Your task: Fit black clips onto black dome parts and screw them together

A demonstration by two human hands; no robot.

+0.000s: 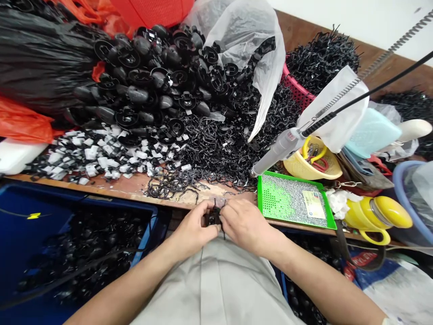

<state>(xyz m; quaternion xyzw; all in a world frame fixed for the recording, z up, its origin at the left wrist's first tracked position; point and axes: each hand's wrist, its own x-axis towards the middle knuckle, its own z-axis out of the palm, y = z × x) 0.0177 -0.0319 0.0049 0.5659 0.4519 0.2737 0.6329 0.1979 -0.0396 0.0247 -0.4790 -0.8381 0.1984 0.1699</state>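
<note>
My left hand [197,225] is closed around a small black plastic part [214,218] at the table's front edge, close to my body. From the other side, my right hand [241,221] has its fingers pinched against the same part, and they hide most of it. Just beyond my hands lies a heap of thin, bent black plastic pieces [216,158]. To its left is a pile of small black-and-white pieces [104,153]. Larger black round-based housings [149,81] are piled behind them.
On the right, a green tray [260,198] holds many small metal pieces. An electric screwdriver [277,151] hangs slanted above it from a coiled spring. Behind are a yellow basket [294,169] with tools and a yellow mug [365,212]. A blue bin [20,198] stands low at left.
</note>
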